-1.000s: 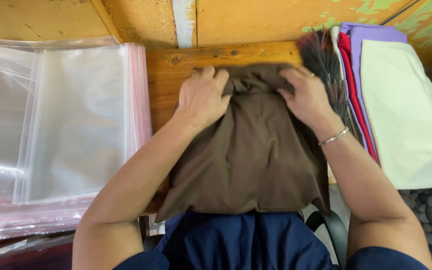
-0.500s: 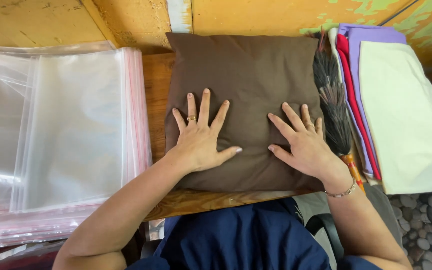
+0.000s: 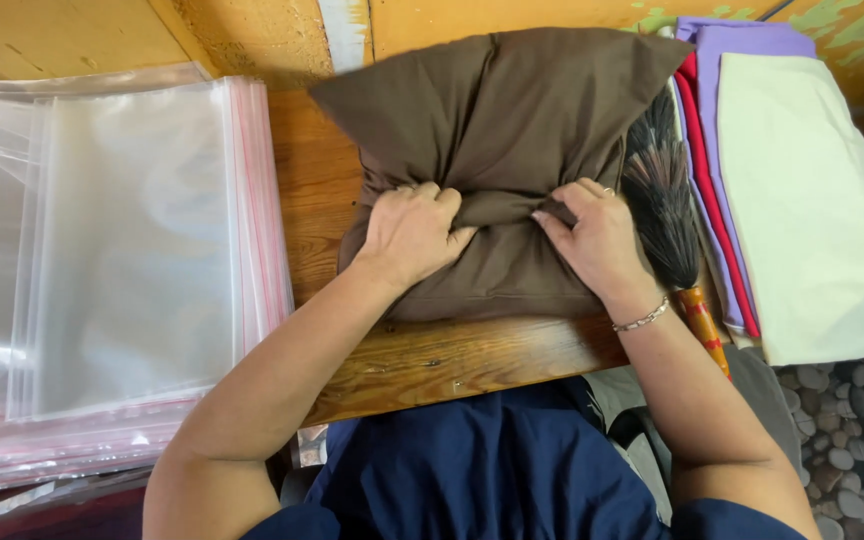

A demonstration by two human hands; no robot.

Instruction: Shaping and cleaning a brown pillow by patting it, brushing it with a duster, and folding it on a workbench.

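Note:
A brown fabric cover [image 3: 497,110] lies on the wooden table [image 3: 422,365] in front of me. My left hand [image 3: 410,232] is closed on a bunched fold across its middle. My right hand [image 3: 592,238], with a bracelet at the wrist, grips the same fold a little to the right. The far half of the brown cover is lifted and creased, while its near edge lies flat near the table's front edge.
A stack of clear plastic bags with pink edges [image 3: 122,260] covers the left side. A dark brush with an orange handle [image 3: 664,215] lies right of the cover. Folded cream, purple and red fabrics [image 3: 802,200] are stacked at the right. Pebbles [image 3: 852,440] lie below right.
Half a second ago both hands lay flat and spread on the smoothed cover. Now both have closed on its middle, bunching the fabric and raising its far half.

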